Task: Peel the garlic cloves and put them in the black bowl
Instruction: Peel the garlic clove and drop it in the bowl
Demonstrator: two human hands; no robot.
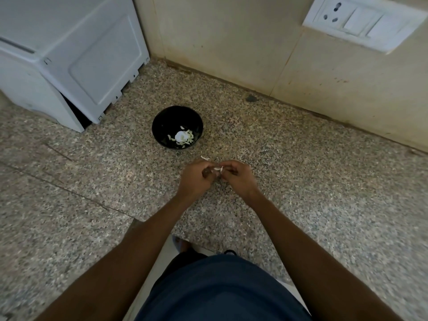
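Note:
A black bowl (162, 122) stands on the speckled granite counter (301, 181), holding several pale peeled garlic cloves (183, 136). Just in front of it and to the right, my left hand (195, 179) and my right hand (238, 177) meet, fingers curled. Between their fingertips they pinch a small white garlic clove (218, 169) with a bit of skin sticking out. Most of the clove is hidden by the fingers. A loose scrap of white garlic skin (204, 158) lies on the counter just beyond my left hand.
A white appliance (64, 54) stands at the back left, close to the bowl. A beige tiled wall (231, 42) runs behind the counter, with a white switch and socket plate (361, 22) at the upper right. The counter's front edge lies near my body.

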